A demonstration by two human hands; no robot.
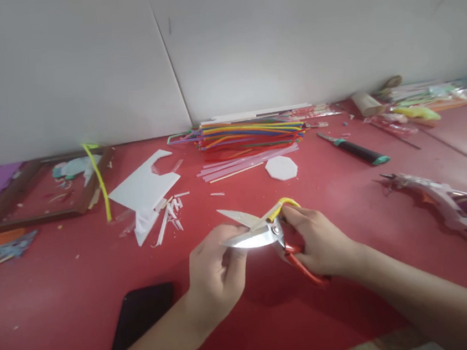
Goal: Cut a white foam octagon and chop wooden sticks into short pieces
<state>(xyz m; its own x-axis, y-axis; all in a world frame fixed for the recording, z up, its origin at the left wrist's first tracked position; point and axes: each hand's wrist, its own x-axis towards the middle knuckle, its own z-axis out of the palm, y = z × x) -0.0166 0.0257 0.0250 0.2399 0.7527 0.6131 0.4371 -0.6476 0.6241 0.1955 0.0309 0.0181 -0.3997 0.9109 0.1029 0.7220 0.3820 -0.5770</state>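
Observation:
My right hand is closed round the handles of a pair of scissors, one yellow and one red. Their metal blades stand apart and point left. My left hand is pinched just left of the pivot, with its fingertips close by the blades. A thin pale strip runs from those fingers between the blades; its held end is hidden. Beyond the hands lies a white many-sided piece. Further left are a cut white sheet and several small white offcuts.
A bundle of coloured sticks lies against the wall, with pink strips before it. To the right are a cutter knife and a glue gun. A black phone and a brown frame lie left.

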